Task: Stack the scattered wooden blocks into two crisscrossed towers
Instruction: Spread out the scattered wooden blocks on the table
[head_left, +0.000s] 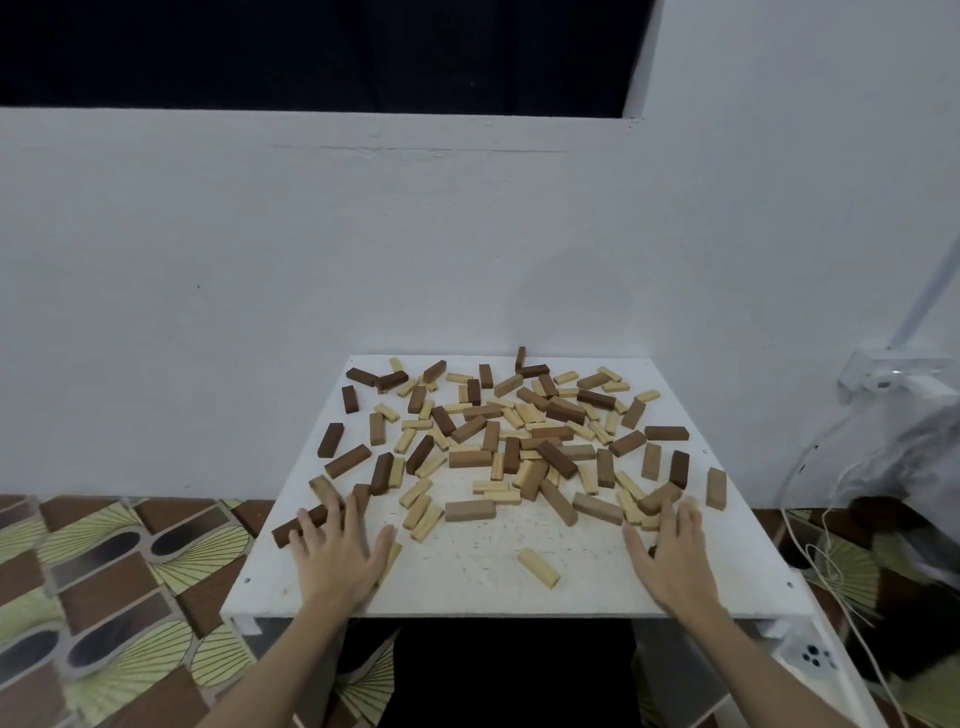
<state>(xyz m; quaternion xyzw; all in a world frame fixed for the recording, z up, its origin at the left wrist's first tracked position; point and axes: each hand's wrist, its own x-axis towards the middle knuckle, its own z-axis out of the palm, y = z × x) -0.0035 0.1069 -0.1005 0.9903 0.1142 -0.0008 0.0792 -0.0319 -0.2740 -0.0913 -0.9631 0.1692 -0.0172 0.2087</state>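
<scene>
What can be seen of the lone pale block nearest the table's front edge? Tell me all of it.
The pale block is a short rectangular bar of light, raw-looking wood. It lies flat on the white table, angled diagonally, apart from the scattered pile behind it. It sits between the two hands, and neither touches it.

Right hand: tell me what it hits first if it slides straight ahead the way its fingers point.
The right hand lies flat on the table, fingers pointing away and slightly left. Its fingertips are already at a brown block among pale ones; whether they touch is unclear.
</scene>
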